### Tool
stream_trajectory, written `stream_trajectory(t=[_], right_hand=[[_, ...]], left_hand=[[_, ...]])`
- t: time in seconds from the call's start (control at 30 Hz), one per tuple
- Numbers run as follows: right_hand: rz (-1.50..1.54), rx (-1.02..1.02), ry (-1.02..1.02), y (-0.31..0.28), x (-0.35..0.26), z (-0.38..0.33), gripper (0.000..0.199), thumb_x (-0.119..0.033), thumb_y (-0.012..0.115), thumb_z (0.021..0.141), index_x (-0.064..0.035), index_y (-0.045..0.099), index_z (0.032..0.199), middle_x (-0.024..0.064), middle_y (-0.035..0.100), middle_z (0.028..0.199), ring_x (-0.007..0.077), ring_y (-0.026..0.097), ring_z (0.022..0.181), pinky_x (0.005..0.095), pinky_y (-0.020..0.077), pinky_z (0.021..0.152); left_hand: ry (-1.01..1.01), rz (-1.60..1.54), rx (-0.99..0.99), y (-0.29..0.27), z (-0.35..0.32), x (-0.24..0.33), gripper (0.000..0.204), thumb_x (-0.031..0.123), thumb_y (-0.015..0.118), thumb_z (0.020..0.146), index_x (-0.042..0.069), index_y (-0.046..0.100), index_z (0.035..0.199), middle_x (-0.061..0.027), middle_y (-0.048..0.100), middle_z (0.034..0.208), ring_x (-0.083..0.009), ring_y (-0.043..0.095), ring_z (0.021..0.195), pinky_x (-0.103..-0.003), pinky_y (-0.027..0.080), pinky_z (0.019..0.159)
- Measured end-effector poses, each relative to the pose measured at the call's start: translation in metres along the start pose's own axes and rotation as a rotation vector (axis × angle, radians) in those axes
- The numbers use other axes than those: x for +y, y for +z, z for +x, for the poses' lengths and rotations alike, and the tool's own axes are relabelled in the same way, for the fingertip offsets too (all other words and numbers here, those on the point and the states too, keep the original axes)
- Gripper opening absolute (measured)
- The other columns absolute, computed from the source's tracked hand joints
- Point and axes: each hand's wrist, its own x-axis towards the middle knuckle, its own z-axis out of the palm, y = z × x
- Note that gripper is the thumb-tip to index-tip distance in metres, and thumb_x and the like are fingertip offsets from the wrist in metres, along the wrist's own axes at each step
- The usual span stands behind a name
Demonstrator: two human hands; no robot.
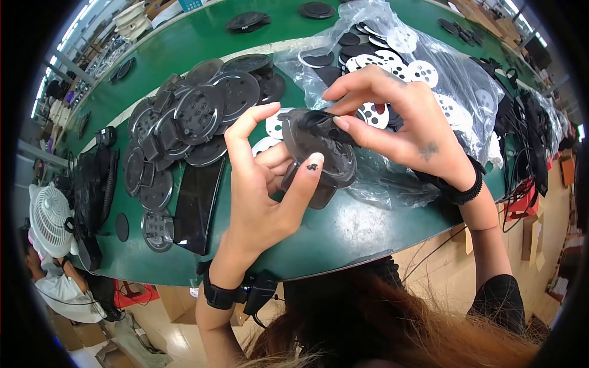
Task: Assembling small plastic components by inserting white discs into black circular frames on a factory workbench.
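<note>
My left hand (pixel 268 178) grips a dark, glossy round plastic base (pixel 334 162) above the near part of the table, its thumb across the face. A block-shaped part sticks out under the base. Between thumb and fingers, my right hand (pixel 392 119) pinches a thin black piece (pixel 319 122) that lies along the base's upper edge. Its exact kind I cannot make out. Left of my hands lies a heap of similar dark round bases (pixel 199 107). Behind my right hand, white discs with holes (pixel 423 72) and black round pads (pixel 351 52) lie on a clear plastic bag (pixel 392 184).
The green table (pixel 343 236) curves in front of me. A dark glossy rectangular panel (pixel 197 208) and a small black disc (pixel 122 227) lie at the left. Black cables (pixel 527 135) bunch at the right edge. A white fan (pixel 54 211) stands far left, near another person (pixel 67 288).
</note>
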Motion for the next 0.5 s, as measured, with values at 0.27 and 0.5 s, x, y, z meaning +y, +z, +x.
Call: stream_trajectory(t=[0.27, 0.5], right_hand=[[0.080, -0.037, 0.031, -0.0006, 0.0058, -0.0009, 0.027, -0.011, 0.062, 0.077, -0.0054, 0.055, 0.102, 0.0097, 0.067, 0.078, 0.0251, 0.066, 0.078, 0.0313, 0.0494, 0.070], [0.131, -0.046, 0.112, -0.0015, 0.0059, -0.0014, 0.027, -0.013, 0.064, 0.077, -0.0055, 0.055, 0.102, 0.0079, 0.068, 0.079, 0.0206, 0.065, 0.076, 0.0285, 0.0477, 0.068]], left_hand=[[0.057, 0.036, -0.044, 0.0007, -0.0002, -0.0056, 0.059, -0.004, 0.053, 0.084, 0.000, 0.014, 0.128, -0.0231, 0.059, 0.103, -0.0200, 0.061, 0.093, -0.028, 0.051, 0.077], [0.119, 0.083, -0.061, 0.0005, -0.0005, -0.0077, 0.059, -0.003, 0.055, 0.084, 0.000, 0.015, 0.127, -0.0233, 0.057, 0.106, -0.0201, 0.061, 0.095, -0.027, 0.052, 0.075]])
